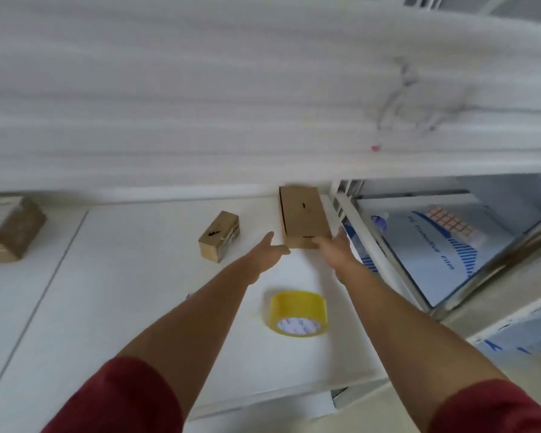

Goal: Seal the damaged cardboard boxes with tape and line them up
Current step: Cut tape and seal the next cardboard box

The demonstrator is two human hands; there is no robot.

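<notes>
A flat brown cardboard box [302, 214] with a small tear on its top lies at the far side of the white table [138, 307], against the wall. My left hand [267, 253] is at the box's near left corner, fingers straight. At its near right corner is my right hand [336, 250], fingers also extended and touching the box's near edge. A smaller brown box [219, 236] with a dark tear stands to the left. A roll of yellow tape [299, 313] lies on the table between my forearms.
At the far left sits a larger taped cardboard box [11, 229]. To the right of the table there is a white metal rack [372, 245] holding blue-printed protective film sheets [434, 245]. A white wall runs behind the table.
</notes>
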